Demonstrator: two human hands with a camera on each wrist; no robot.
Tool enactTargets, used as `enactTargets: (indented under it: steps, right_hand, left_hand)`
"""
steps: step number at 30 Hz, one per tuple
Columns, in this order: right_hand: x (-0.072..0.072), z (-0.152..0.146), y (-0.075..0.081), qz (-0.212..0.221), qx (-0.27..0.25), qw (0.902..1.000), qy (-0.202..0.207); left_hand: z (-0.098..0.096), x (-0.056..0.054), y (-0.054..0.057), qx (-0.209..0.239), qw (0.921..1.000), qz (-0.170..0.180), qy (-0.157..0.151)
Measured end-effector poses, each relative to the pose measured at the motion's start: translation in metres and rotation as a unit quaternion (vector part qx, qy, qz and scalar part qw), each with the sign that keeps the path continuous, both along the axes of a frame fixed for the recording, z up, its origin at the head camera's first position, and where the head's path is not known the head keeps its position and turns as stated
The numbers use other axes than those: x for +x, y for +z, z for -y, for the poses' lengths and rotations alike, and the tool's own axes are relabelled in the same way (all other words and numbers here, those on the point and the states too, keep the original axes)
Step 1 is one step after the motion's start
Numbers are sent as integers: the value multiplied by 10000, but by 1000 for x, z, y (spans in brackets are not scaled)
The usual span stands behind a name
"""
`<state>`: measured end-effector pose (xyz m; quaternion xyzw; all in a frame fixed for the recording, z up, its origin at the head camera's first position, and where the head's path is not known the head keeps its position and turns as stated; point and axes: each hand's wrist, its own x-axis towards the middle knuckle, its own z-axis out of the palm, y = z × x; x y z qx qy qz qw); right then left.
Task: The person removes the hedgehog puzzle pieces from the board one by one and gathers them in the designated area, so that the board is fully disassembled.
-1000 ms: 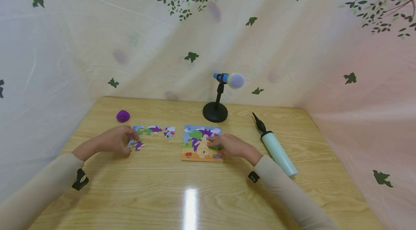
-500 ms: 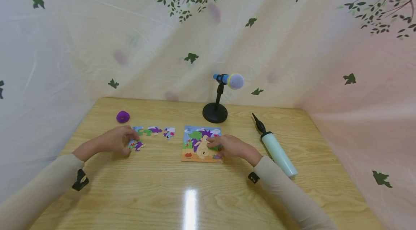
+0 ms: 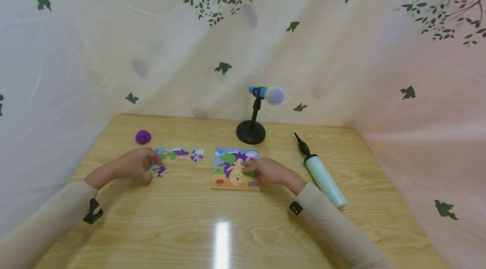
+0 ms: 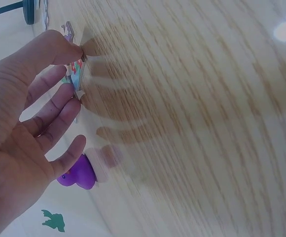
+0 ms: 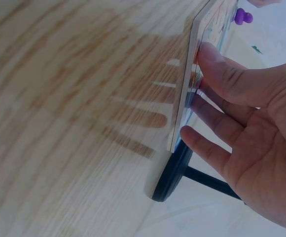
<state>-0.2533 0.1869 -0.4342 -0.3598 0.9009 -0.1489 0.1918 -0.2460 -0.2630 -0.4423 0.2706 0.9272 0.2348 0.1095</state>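
Observation:
My left hand is on the table's left side, its thumb and fingertips pinching a small hedgehog-picture puzzle piece by its edges. In the left wrist view, part of that piece shows between the thumb and fingers. Just behind lie more loose pieces: a blue-and-green one, a purple-and-green one and a blue-and-purple one. My right hand rests its fairly straight fingertips on a square hedgehog puzzle board, covering part of its right side. The right thumb touches the board's face.
A purple rubber duck sits behind the left hand. A toy microphone on a black stand is behind the board. To the right lies a pale green hand pump with a black nozzle. A leaf-print curtain hangs behind the table.

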Motion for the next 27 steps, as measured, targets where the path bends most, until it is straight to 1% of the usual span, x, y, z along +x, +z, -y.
enactTargets:
  steps: [4,7,10,13,17,19,22,27]
  right_hand:
    - [0,0,0,-6,23,10000,-8]
    - [1,0,1,10,35,10000,-44]
    - [1,0,1,-24,23,10000,-44]
    - [2,0,1,-47,17,10000,-41]
    - [3,1,2,-64,13,10000,-54]
    - [4,1,2,-78,26,9999,-77]
    - [4,1,2,-154,64,9998,-57]
    - [4,0,1,-275,92,9996,0]
  left_hand:
    - [0,1,0,43,10000,6,20]
    - [-1,1,1,47,10000,-68,25]
    - [-6,0,3,75,9998,-205,30]
    - [-13,0,6,151,9989,-436,-54]
    - [-27,-1,7,311,9967,-720,-189]
    - [-36,-2,8,380,9960,-762,-274]
    - [-51,-5,9,466,9952,-735,-442]
    - [-82,-11,9,639,9946,-503,-648]
